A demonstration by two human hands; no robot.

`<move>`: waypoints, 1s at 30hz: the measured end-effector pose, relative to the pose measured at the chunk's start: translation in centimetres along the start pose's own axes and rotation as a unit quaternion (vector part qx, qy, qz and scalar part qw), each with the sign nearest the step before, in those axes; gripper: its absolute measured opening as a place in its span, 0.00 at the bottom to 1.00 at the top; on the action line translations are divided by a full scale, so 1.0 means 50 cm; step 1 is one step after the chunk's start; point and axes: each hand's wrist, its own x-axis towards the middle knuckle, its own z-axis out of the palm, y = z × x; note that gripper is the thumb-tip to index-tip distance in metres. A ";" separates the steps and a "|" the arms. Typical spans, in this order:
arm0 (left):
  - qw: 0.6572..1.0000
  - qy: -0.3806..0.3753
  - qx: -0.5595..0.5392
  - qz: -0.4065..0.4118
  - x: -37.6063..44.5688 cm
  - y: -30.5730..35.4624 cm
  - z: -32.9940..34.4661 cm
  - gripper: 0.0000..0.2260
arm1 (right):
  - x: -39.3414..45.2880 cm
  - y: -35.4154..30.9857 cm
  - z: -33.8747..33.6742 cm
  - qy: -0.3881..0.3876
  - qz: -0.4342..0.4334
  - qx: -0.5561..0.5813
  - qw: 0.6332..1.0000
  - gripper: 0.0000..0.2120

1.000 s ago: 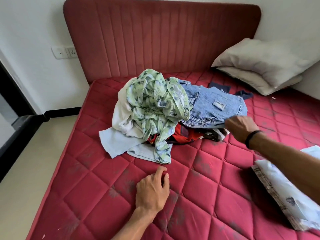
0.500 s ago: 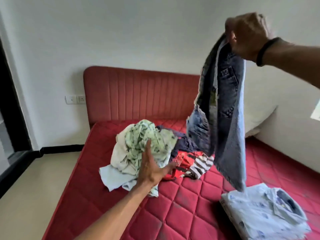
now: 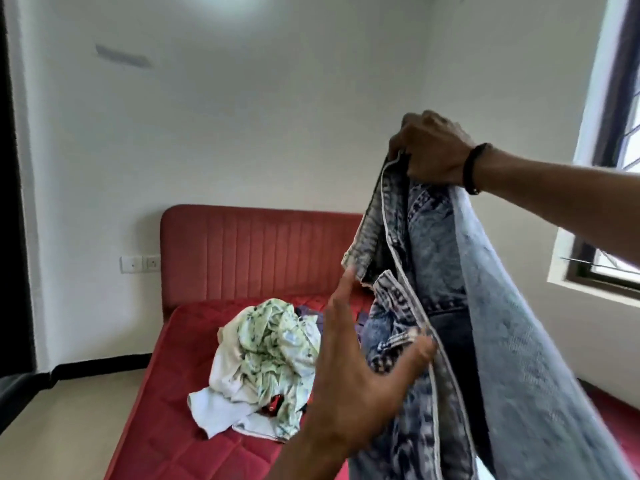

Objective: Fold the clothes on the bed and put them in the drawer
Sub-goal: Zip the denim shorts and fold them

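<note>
A pair of light blue jeans hangs in the air at the right, held up high by my right hand, which is closed on the waistband. My left hand is raised beside the jeans with its fingers spread, and its thumb and fingertip touch the denim edge. On the red mattress below lies a heap of unfolded clothes: a green floral garment on top, white and pale blue pieces under it, a bit of red showing. The drawer is not in view.
A red padded headboard stands against the white wall, with a socket plate to its left. A window is at the right edge. Pale floor runs along the bed's left side.
My right hand has kept the jeans lifted and brought them nearer to me. My left hand rose from near the heap to the hanging denim. The view tilted up, hiding the folded shirt.
</note>
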 end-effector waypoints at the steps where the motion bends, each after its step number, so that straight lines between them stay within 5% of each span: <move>1: 0.996 0.006 0.076 0.048 -0.015 0.008 -0.008 0.44 | -0.003 -0.002 -0.009 0.000 0.000 0.002 1.000 0.18; 3: 0.978 -0.026 0.209 0.004 -0.036 -0.006 -0.015 0.36 | -0.004 -0.013 -0.026 -0.011 0.000 0.016 1.000 0.19; 6: 0.963 -0.043 0.212 -0.164 -0.044 -0.146 -0.038 0.22 | -0.008 -0.029 -0.052 -0.035 -0.003 0.025 0.999 0.18; 12: 0.931 0.103 0.223 -0.271 0.004 -0.348 -0.174 0.23 | -0.035 -0.032 -0.045 -0.109 -0.002 -0.039 0.993 0.19; 16: 0.914 -0.028 0.294 -0.276 0.087 -0.310 -0.316 0.16 | -0.050 0.024 -0.020 -0.146 0.041 -0.080 0.985 0.15; 20: 0.876 -0.144 0.254 -0.384 0.225 -0.229 -0.455 0.06 | -0.069 0.069 0.008 -0.180 0.081 -0.095 0.976 0.08; 26: 0.869 -0.054 0.173 -0.460 0.334 -0.165 -0.573 0.13 | -0.107 0.084 0.049 -0.251 0.159 0.057 0.953 0.08; 30: 0.894 0.134 0.071 -0.422 0.350 -0.208 -0.519 0.13 | -0.141 0.055 0.151 -0.214 0.253 0.263 0.906 0.11</move>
